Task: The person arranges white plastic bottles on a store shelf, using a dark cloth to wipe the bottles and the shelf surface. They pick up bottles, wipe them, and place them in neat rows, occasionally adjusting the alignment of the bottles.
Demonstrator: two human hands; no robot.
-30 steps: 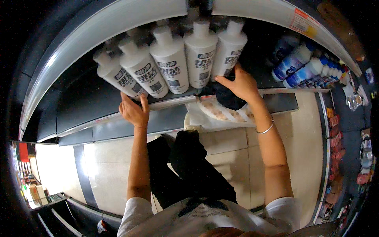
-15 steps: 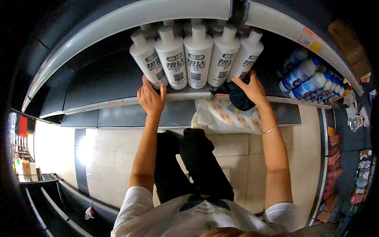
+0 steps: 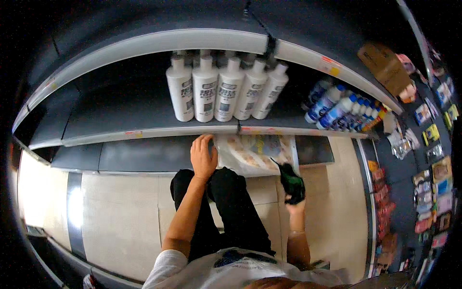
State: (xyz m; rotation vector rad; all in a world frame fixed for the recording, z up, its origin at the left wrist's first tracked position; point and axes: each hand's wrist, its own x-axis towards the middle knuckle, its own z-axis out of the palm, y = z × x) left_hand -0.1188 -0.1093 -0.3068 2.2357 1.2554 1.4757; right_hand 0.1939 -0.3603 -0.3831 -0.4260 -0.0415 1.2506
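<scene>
My right hand (image 3: 295, 207) is low over the floor, closed around a dark cloth (image 3: 292, 185) that hangs bunched from it. Just below the shelf edge, my left hand (image 3: 203, 158) has its fingers stretched forward and nothing visible in them. It lies by the left side of a pale patterned plastic bag (image 3: 250, 156), and I cannot tell whether it touches it. A row of several white bottles (image 3: 205, 98) stands upright near the front of the dark shelf (image 3: 120, 106), with more bottle tops partly hidden behind them.
Blue-and-white bottles (image 3: 332, 108) lie on their sides further right on the shelf. An upper shelf edge (image 3: 159, 43) overhangs the bottles. A cardboard box (image 3: 382, 67) and hanging packets (image 3: 426, 197) are on the right. Pale floor tiles (image 3: 125, 207) lie below.
Both hands have left the row of bottles. My left hand came down below the shelf edge; my right hand drew back toward me with the cloth. The view has shifted.
</scene>
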